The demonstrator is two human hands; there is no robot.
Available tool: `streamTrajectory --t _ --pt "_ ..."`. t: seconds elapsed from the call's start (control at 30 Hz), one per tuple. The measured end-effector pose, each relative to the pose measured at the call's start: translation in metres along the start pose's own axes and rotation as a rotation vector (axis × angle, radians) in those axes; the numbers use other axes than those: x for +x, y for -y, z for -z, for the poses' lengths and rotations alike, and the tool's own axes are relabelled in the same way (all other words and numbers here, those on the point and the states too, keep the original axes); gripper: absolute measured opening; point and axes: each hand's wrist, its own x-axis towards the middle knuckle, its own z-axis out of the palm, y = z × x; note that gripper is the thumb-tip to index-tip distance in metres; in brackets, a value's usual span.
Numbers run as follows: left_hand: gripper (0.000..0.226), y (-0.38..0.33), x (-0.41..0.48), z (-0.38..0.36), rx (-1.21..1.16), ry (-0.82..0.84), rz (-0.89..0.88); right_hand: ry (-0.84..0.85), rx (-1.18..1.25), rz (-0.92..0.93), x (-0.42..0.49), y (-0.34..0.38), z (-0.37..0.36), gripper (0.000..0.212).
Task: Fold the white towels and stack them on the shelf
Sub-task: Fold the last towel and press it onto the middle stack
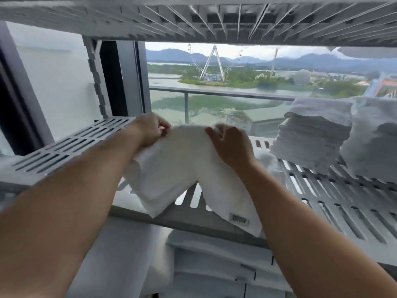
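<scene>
A white towel [182,166] hangs over the front of the grey slotted shelf [71,147], its lower corners drooping past the shelf edge; a small label shows at its bottom right corner. My left hand [150,130] pinches its top left edge. My right hand [232,145] grips the top right edge. A stack of folded white towels [311,134] sits on the same shelf at the right, with a second pile [373,138] beside it.
Another slotted shelf [214,18] runs close overhead. Below the shelf lie more white folded linens [214,265]. Behind the rack is a window with a balcony rail [214,92]. A grey upright post [96,78] stands at the shelf's left rear.
</scene>
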Motion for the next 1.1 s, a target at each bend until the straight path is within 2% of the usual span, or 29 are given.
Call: streamTrajectory --t 0.13,0.23,0.33,0.4,0.5,0.53,0.63,0.73,0.9,1.0,1.1 --pt "0.032 0.004 0.042 0.03 0.302 0.011 -0.009 0.083 0.039 0.024 0.039 -0.009 -0.022 0.051" --pt "0.033 0.001 0.062 0.01 0.532 -0.182 -0.062 0.114 0.021 0.002 0.066 -0.024 -0.046 0.043" --pt "0.032 0.016 0.067 -0.034 0.527 -0.283 -0.069 0.201 -0.078 -0.047 0.081 -0.048 -0.072 0.034" --pt "0.032 0.032 0.07 -0.058 0.41 -0.178 -0.026 0.244 -0.098 -0.112 0.082 -0.064 -0.088 0.034" --pt "0.037 0.05 0.072 -0.082 0.262 0.16 0.001 0.323 -0.104 -0.193 0.081 -0.081 -0.106 0.034" --pt "0.039 0.054 0.071 -0.087 0.229 0.22 -0.009 0.336 -0.104 -0.201 0.08 -0.084 -0.109 0.034" --pt "0.041 0.061 0.071 -0.095 0.164 0.227 -0.077 0.222 -0.143 -0.128 0.081 -0.082 -0.114 0.026" --pt "0.042 0.068 0.073 -0.093 0.083 0.306 -0.156 0.104 -0.238 -0.051 0.08 -0.073 -0.114 0.016" --pt "0.074 0.084 0.075 -0.073 -0.073 0.538 -0.158 -0.035 -0.249 -0.027 0.073 -0.053 -0.111 0.028" --pt "0.071 0.089 0.077 -0.073 -0.035 0.499 -0.213 0.035 -0.191 -0.041 0.068 -0.037 -0.105 0.044" --pt "0.054 0.094 0.078 -0.075 -0.02 0.458 -0.293 0.262 -0.189 -0.088 0.06 -0.02 -0.102 0.065"
